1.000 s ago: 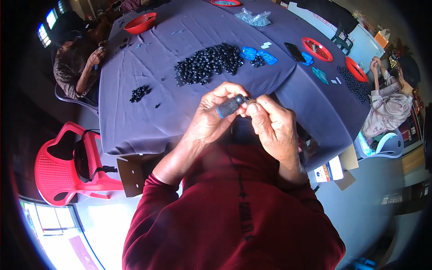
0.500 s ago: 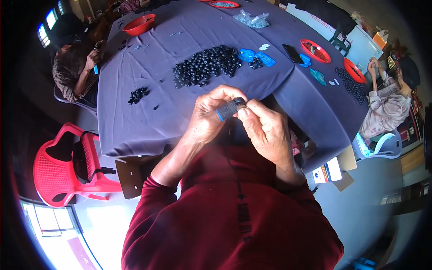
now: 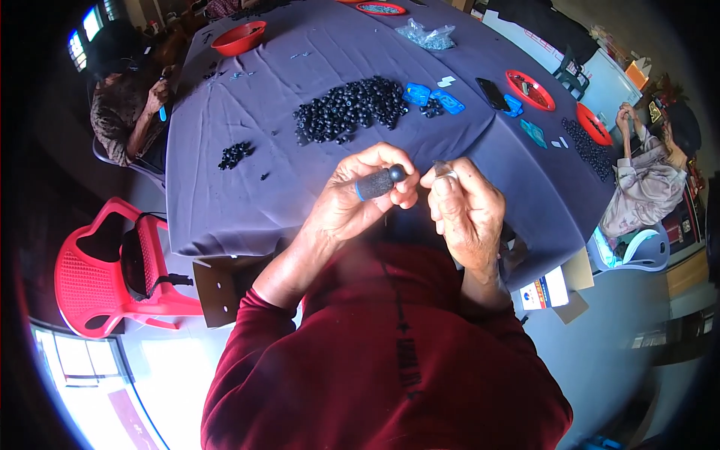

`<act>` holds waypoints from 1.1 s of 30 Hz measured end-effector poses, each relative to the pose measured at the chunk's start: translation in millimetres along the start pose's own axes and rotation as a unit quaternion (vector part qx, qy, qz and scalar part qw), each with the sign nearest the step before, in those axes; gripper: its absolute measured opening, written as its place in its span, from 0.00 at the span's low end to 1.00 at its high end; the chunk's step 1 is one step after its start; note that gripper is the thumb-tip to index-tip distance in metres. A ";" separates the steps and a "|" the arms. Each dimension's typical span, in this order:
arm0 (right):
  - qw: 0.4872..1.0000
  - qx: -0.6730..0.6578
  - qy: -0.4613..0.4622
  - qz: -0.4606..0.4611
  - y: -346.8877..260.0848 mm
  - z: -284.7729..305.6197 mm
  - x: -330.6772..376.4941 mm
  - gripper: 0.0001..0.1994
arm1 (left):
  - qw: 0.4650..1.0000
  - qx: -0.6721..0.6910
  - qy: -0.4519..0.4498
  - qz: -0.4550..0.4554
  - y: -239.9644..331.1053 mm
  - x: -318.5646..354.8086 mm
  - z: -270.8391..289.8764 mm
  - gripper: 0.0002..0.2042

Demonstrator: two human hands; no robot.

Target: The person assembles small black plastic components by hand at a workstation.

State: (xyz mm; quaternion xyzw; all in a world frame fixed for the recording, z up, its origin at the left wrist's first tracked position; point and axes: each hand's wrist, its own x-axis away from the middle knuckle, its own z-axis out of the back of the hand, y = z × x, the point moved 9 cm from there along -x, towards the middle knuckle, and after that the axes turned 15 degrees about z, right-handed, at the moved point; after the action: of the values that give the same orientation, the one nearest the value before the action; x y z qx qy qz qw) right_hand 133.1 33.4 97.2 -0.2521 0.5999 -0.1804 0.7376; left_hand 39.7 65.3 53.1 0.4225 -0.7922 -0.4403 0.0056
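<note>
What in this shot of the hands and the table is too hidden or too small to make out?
- Head view: the small clear piece in the right hand; fingers cover most of it.
- Head view: the dark cylinder; the left hand wraps its lower end.
- Head view: single black pieces in the pile; too small.

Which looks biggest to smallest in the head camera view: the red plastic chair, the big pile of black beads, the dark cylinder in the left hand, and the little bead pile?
1. red plastic chair
2. big pile of black beads
3. dark cylinder and little bead pile: these look alike, and the cylinder sits nearer the camera, so no ranking.
</note>
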 end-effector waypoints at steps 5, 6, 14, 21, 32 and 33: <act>0.991 0.031 -0.041 0.122 -20.0 -6.6 -7.5 0.13 | 0.999 0.029 -0.012 0.024 0.3 1.3 -3.8 0.14; 0.991 0.036 -0.054 0.121 -17.4 -8.5 -6.8 0.13 | 0.997 0.055 -0.022 0.040 -6.4 0.3 2.5 0.14; 0.994 0.025 -0.059 0.085 -8.7 -7.1 -4.6 0.10 | 0.994 0.085 -0.030 0.060 -17.2 2.6 4.4 0.13; 0.999 0.013 -0.006 0.033 -0.3 -0.3 0.2 0.07 | 0.993 -0.091 0.060 -0.054 5.5 4.4 -3.0 0.14; 0.995 -0.030 0.015 -0.091 6.9 5.6 4.4 0.13 | 0.997 0.014 0.006 -0.073 7.0 3.6 0.1 0.13; 0.995 -0.029 0.016 -0.091 8.6 4.7 5.5 0.13 | 0.997 0.014 0.005 -0.072 6.6 3.7 -0.2 0.13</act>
State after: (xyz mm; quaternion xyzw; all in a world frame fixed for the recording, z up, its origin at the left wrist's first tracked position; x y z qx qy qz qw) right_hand 138.6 37.9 88.4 -0.3240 0.5915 -0.2334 0.7005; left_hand 33.0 64.4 56.6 0.4805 -0.7660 -0.4262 -0.0280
